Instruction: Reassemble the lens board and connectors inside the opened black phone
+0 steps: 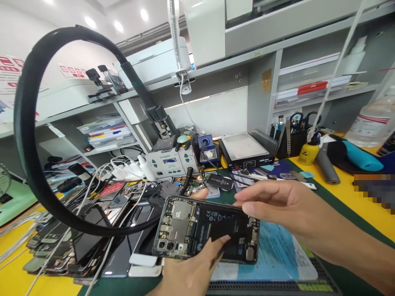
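Note:
A smartphone (222, 228) with its back cover off lies tilted in my left hand (193, 265), showing a black battery, circuit boards and camera lenses. My left thumb lies across the battery, and a fingertip shows past the far edge. At the phone's upper right corner, my right hand (277, 201) has its thumb against the edge with the fingers bent close together; their contact behind the edge is partly hidden. Below the phone is a blue translucent pad (277, 255) on a dark perforated mat (321, 273).
A thick black hose (23, 119) loops at the left above stacked phone parts (58, 242). Behind stand a soldering station (168, 162) and a flat heating plate (247, 150). At the right are a yellow bottle (309, 152) and a blue-black tool (361, 156).

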`<state>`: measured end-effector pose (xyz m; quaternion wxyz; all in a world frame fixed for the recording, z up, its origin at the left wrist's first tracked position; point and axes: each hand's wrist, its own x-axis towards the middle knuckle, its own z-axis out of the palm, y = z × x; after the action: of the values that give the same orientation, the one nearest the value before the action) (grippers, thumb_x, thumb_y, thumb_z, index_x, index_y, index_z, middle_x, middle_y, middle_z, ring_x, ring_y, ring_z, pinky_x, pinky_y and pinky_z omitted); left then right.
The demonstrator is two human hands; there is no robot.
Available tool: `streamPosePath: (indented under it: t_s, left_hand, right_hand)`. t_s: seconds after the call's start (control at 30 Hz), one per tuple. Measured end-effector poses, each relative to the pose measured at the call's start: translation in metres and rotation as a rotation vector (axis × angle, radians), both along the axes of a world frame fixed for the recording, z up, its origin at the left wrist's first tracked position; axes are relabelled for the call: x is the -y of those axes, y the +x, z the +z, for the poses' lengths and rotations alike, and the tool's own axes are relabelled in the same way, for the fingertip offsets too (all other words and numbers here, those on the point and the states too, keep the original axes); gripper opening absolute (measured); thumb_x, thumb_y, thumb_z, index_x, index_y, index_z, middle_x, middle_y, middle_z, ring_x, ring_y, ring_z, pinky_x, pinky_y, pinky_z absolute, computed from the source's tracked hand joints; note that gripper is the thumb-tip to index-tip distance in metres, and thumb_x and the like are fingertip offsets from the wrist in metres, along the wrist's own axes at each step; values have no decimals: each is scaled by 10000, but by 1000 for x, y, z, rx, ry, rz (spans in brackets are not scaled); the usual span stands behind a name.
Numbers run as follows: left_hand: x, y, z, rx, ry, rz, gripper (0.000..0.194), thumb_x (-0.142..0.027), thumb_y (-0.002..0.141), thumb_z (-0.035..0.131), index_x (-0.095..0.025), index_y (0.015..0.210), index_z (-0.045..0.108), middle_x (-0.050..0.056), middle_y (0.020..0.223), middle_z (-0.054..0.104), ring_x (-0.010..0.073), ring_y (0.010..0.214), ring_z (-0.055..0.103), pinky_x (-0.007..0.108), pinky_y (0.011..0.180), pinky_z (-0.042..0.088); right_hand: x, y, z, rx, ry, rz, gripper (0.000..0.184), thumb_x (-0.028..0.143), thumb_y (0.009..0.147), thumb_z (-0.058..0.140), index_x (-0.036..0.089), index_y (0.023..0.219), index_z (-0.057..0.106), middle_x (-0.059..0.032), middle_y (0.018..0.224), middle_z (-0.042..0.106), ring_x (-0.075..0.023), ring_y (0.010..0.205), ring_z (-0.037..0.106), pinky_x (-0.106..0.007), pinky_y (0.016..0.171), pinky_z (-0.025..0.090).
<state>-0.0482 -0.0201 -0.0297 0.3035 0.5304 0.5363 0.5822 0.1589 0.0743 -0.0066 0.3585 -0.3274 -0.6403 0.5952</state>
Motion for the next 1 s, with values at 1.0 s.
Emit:
streamPosePath:
  t_s: [1.0]
  left_hand:
    - [-13,8,-6,115,39,35,295,-410,721,833,-339,1001,771,21,997,810,361,1020,744,484,862,656]
  right_hand:
    - [-4,-2,-8,94,128,-31,179,410,793,809,321,948,814,-20,936,809,-270,848,766,-297,714,649]
